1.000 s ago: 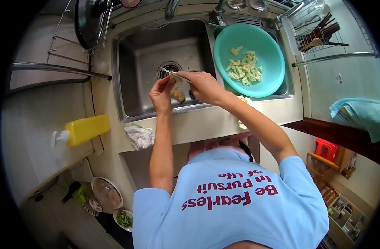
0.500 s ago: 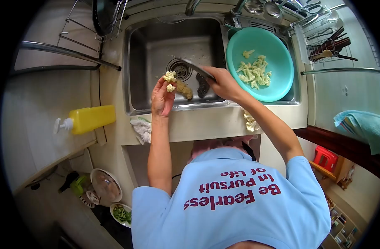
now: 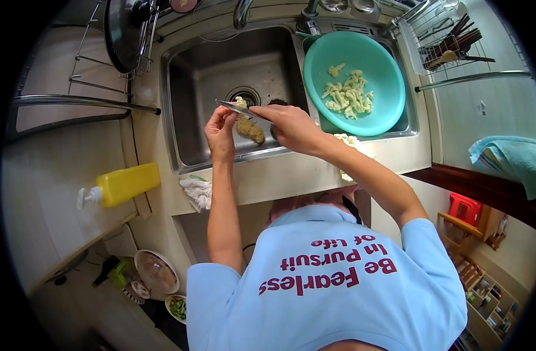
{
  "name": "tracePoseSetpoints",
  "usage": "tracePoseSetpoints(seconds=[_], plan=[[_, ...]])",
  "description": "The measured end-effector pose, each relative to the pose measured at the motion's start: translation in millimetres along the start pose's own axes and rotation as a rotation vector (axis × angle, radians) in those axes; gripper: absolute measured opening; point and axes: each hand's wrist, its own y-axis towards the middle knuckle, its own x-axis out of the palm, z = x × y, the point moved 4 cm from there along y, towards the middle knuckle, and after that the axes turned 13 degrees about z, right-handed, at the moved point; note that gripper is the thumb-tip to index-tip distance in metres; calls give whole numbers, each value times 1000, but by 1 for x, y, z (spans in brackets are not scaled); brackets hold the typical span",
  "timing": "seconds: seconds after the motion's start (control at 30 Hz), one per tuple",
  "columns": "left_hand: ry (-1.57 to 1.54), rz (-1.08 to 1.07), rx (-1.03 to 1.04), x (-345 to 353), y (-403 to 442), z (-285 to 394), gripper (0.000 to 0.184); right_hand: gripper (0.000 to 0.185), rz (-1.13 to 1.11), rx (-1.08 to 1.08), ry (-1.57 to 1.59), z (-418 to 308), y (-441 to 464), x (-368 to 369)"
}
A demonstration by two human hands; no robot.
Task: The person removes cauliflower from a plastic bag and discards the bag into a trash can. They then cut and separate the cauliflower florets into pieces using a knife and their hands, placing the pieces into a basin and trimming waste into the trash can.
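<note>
Over the sink [image 3: 192,126], my left hand [image 3: 221,136] pinches a small cauliflower floret [image 3: 241,102] in its fingertips. My right hand [image 3: 294,126] grips a knife [image 3: 238,109] by the handle, which the hand hides. Its blade lies across the floret, close to my left fingers; whether it has cut in, I cannot tell. Below the blade a rough tan lump [image 3: 250,130] lies in the sink. A dark object [image 3: 278,102] is mostly covered by my right hand. Cut cauliflower florets [image 3: 350,96] are heaped in the turquoise basin [image 3: 393,108] at the right.
More cauliflower [image 3: 347,140] sits on the counter edge under my right forearm. A white cloth [image 3: 197,192] and a yellow pump bottle [image 3: 127,184] are on the left. The faucet [image 3: 242,14] hangs over the sink's back. Wire racks [image 3: 86,100] stand on the left.
The knife has come down and left, and its blade now crosses the floret in my left hand. My right hand has moved toward my left. The whole view has shifted slightly.
</note>
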Motion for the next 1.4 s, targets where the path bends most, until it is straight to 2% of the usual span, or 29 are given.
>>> tracePoseSetpoints(seconds=[0.1,0.17,0.27,0.33,0.4,0.43,0.47,0.5,0.53,0.6,0.63,0.7,0.77,0.8,0.87,0.93,1.0,1.07,1.1,1.13,1.2,1.27,1.33,1.4], plan=[[72,26,43,-5,-2,-1,15,50,-30,51,-26,4,6,17],[81,101,47,-11,-1,-9,18,43,97,-23,-18,11,9,35],[104,181,21,-25,2,-20,20,45,71,17,-22,19,16,58],[125,145,8,-25,-2,-24,20,40,121,25,24,32,25,69],[149,106,-8,-25,-8,-24,20,34,72,138,169,42,39,71],[-64,72,-162,-26,-11,-26,20,24,-22,431,362,56,38,73],[-279,38,-312,-24,-15,-27,19,20,28,524,575,67,34,75],[-407,28,-372,-23,-19,-21,21,19,55,562,606,64,32,64],[-410,33,-370,-21,-19,-17,21,18,79,604,638,61,29,52],[-739,-91,-436,-3,-27,1,27,17,11,579,517,53,27,26],[-756,-10,-500,9,-31,9,22,22,-7,581,462,54,25,16],[-802,-44,-593,24,-31,8,23,28,-13,590,399,52,18,-3],[-915,-104,-811,43,-33,3,26,46,168,470,504,41,13,-31],[-913,-117,-823,52,-32,2,26,65,213,444,544,38,10,-47],[-883,-212,-999,79,-37,-2,27,68,336,416,536,37,-1,-73],[-835,-253,-1036,107,-39,-3,26,67,363,349,483,40,-10,-95],[-487,-168,-875,131,-32,-11,24,49,361,354,402,50,-23,-114],[-401,-222,-868,161,-33,-12,22,34,354,520,370,70,-35,-126],[-277,-251,-792,175,-35,-12,24,29,356,566,392,75,-42,-133],[-156,-281,-709,188,-35,-13,25,29,383,574,387,78,-50,-140],[-113,-275,-583,213,-40,-17,29,32,382,739,414,86,-67,-149],[-96,-310,-539,238,-54,-23,30,32,448,714,396,88,-78,-153],[-87,-328,-567,255,-68,-38,26,32,552,655,341,96,-86,-159],[-67,-311,-598,269,-76,-39,25,31,562,671,319,104,-97,-166]])
